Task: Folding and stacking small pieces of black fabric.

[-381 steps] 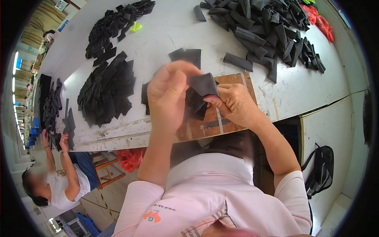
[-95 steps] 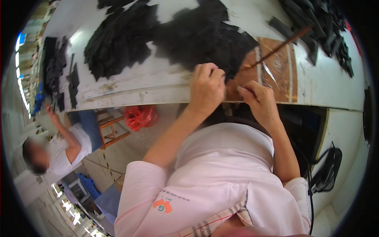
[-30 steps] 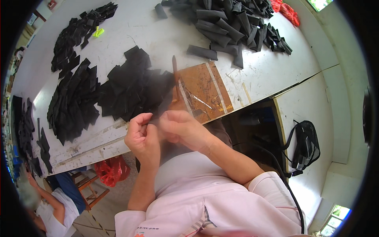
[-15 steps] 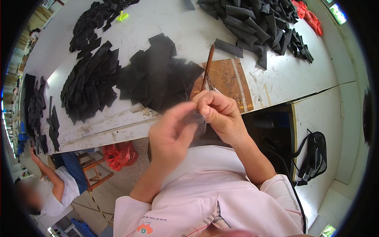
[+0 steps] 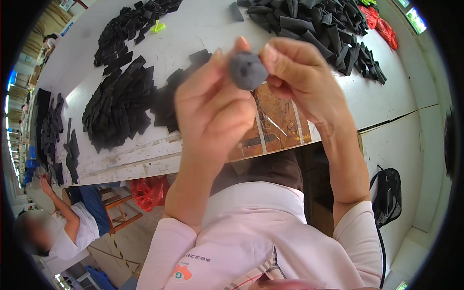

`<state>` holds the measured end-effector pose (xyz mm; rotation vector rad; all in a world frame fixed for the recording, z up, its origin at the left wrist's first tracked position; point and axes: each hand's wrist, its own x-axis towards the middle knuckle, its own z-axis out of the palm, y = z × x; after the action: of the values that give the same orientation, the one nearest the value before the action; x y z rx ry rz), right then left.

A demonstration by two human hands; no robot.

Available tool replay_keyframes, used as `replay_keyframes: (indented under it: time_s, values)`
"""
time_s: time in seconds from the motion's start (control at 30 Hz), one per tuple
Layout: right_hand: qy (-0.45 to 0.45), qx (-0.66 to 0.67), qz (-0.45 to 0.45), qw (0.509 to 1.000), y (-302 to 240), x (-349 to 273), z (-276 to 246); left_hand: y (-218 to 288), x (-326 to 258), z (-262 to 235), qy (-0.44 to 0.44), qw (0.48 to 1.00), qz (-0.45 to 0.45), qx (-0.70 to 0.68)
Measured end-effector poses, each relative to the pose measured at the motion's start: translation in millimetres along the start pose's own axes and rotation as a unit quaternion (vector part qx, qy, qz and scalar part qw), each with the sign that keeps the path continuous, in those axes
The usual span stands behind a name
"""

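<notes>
Raised over the table's front edge, both my hands pinch a dark grey cloth piece [image 5: 248, 71] between them. It looks rounded from this side, with small darker marks on its face; blur hides its finer shape. My left hand [image 5: 212, 104] grips its left side, fingers curled. At its right side, my right hand [image 5: 302, 72] pinches it between thumb and fingers. Below them on the table lies a worn brown board [image 5: 278, 123] with tape strips. A pile of flat black cloth pieces [image 5: 166, 99] sits partly behind my left hand.
More black cloth piles lie at left [image 5: 118, 106] and far left [image 5: 128, 24]. Dark tube-like cloth pieces [image 5: 309, 24] heap at the far right, beside red plastic bags [image 5: 385, 31]. A black mesh bag [image 5: 388, 195] is at right. Another person [image 5: 79, 222] sits at lower left.
Both hands have moved up and away from my body, over the table, with the cloth piece now facing me. The upright brown stick seen before is no longer visible.
</notes>
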<state>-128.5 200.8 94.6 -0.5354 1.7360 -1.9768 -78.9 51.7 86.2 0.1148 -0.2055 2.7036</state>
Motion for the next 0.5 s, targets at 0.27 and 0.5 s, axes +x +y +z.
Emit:
replay_keyframes:
  time_s: [0.27, 0.5]
  values:
    - [-0.02, 0.156, 0.089, 0.984, 62, 6, -17, 5, 0, -57, 0.129, 0.984, 0.058, 0.109]
    - [-0.098, 0.184, 0.071, 0.975, 79, 6, -18, -6, -13, -64, 0.154, 0.881, 0.16, 0.418]
